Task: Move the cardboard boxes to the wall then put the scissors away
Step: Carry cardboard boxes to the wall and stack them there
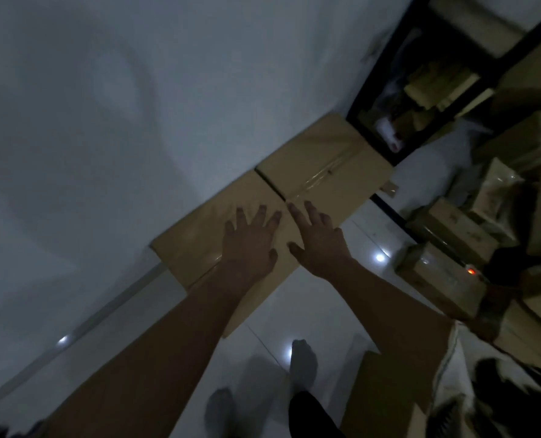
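Two taped cardboard boxes stand side by side against the white wall (105, 121). The nearer cardboard box (196, 235) lies under both my hands. The farther cardboard box (323, 159) touches it and reaches up to a black shelf. My left hand (250, 241) rests flat on the nearer box's top with fingers spread. My right hand (318, 238) lies flat beside it near the box's right edge, fingers straight. No scissors are in view. The scene is dim and tilted.
A black shelf unit (420, 90) with packages stands beyond the boxes. Many stacked cardboard boxes (452, 241) crowd the right side. Another brown box (386, 396) sits near my feet (304, 361) on the glossy white tile floor (294, 311).
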Tool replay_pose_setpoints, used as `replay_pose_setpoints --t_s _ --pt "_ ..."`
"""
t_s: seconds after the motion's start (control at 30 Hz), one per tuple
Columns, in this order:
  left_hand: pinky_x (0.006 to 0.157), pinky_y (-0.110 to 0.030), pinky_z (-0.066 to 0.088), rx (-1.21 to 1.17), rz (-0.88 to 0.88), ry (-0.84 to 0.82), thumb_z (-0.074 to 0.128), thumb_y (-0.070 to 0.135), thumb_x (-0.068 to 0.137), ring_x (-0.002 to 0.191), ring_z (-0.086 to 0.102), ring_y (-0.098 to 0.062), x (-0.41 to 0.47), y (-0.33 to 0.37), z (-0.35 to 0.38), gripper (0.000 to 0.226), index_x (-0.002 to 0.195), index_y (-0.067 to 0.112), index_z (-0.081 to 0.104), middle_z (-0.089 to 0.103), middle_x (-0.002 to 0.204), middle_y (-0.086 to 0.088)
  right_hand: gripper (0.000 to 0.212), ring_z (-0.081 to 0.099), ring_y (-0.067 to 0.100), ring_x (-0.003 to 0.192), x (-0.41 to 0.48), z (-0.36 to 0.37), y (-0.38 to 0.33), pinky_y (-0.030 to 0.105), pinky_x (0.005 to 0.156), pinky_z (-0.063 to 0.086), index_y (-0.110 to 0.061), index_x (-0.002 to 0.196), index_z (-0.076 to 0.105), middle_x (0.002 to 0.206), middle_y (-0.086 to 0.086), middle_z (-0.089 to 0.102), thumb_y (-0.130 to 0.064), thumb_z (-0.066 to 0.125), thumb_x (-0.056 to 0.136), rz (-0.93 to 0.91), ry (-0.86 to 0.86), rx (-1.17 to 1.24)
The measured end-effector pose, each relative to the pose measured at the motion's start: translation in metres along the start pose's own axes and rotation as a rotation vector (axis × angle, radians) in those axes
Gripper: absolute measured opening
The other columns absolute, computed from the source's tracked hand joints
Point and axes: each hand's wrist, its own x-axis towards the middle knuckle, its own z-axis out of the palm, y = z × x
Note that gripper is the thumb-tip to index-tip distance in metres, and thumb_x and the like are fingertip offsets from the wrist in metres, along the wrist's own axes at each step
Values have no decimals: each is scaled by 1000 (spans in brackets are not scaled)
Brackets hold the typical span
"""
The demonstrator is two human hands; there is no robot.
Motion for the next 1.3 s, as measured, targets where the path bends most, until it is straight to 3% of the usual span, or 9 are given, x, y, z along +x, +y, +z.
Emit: replay_pose_setpoints --t_s 0.23,0.5,0.8,0.97,1.3 --pt "113 -53 20 -42 143 35 47 39 96 145 6 -44 -88 63 -85 77 155 30 -3 1 163 -4 80 17 34 144 -129 -85 -3 52 106 33 -32 155 -5 163 5 -5 -41 50 98 310 164 264" --pt "109 -51 30 1 419 60 47 38 96 143 15 -43 -180 139 -137 78 154 31 -3 3 163 -3 80 22 38 141 -283 -133 -1 50 107 36 -28 156 0 163 8 0 -39 51 96 565 374 296" --pt "112 -55 23 158 740 93 51 39 95 145 10 -43 -266 246 -168 78 155 31 0 1 163 -5 84 22 39 143 -428 -133 11 52 105 39 -30 156 1 164 7 -3 -33 57 94 894 496 423" --pt "110 -54 27 209 834 78 54 37 94 146 9 -43 -316 293 -163 80 155 32 2 2 163 -4 83 28 40 138 -499 -126 10 52 100 39 -32 156 4 164 7 -2 -31 57 93 1015 544 491" --pt "112 -53 24 346 980 -2 56 38 93 146 7 -41 -435 324 -101 82 155 31 3 0 163 -3 83 31 39 135 -629 -49 -27 47 99 39 -34 155 -4 163 7 -6 -38 53 95 1190 454 548"
